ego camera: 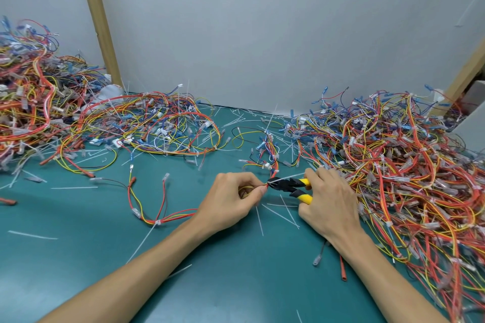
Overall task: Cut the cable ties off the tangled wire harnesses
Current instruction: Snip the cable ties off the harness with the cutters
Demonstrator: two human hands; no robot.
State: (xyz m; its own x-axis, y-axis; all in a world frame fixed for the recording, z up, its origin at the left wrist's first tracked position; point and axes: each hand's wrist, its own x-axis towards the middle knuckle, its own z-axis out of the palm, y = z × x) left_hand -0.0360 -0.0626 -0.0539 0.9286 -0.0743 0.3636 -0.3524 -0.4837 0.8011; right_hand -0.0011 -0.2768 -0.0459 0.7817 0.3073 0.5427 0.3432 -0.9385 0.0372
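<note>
Head view. The left hand (231, 199) sits just 5 o'clock of frame centre, fingers and thumb curled, pinching the red and yellow wires of a wire harness (274, 168). The harness runs up toward 12 o'clock from the fingertips.

The right hand (328, 202), at 3 o'clock of the left, grips the yellow handles of the cutters (291, 186). Their black head points to 9 o'clock and meets a white cable tie (286, 177) on the harness, right at the left thumb. Whether the blades have bitten cannot be told.

Both hands hover low over the green mat (78, 257). Cut tie pieces (280, 215) lie at 6 o'clock of the cutters.

Tangled wire piles:
- right pile (406, 178) at 3 o'clock, touching the right hand
- middle pile (157, 123) at 10 o'clock
- left pile (31, 102) at 9 o'clock
</note>
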